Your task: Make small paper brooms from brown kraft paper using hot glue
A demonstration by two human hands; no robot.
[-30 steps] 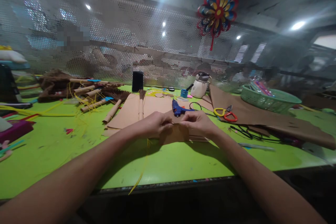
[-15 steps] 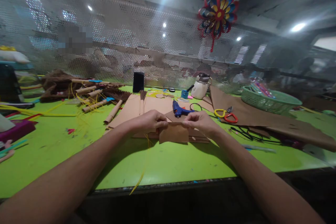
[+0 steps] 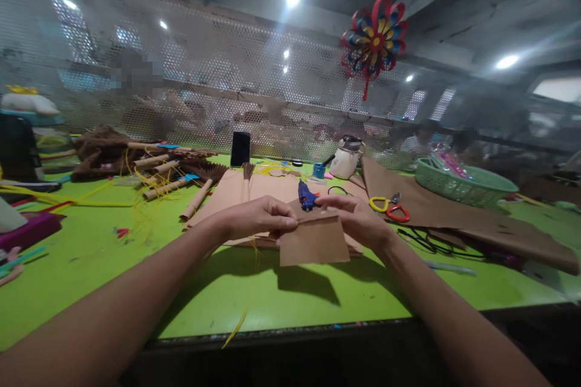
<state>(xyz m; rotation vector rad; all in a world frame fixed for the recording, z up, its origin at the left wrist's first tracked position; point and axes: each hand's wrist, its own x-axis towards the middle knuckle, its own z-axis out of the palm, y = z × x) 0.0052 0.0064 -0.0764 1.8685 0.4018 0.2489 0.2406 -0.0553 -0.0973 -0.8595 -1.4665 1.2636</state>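
Note:
A small rectangular piece of brown paper hangs tilted above the table's near part, with a narrow fold along its top edge. My left hand is closed in a pinch on its upper left corner. At the upper right edge is my right hand, its fingers loosely stretched and apart just above and behind the paper; whether they touch it is hard to see. Just beyond lies a blue glue gun, partly covered by my right fingers. Under my hands is a stack of brown sheets.
Scissors with yellow and red handles lie right, near brown paper sheets and a green basket. Paper rolls with fringed ends are at left. A phone and a white jug stand behind. The green table ends in front.
The brown paper has come up and nearer, turning slightly, and casts a shadow on the table. My right fingers have loosened from their pinch; my left hand keeps hold. The view has tilted up.

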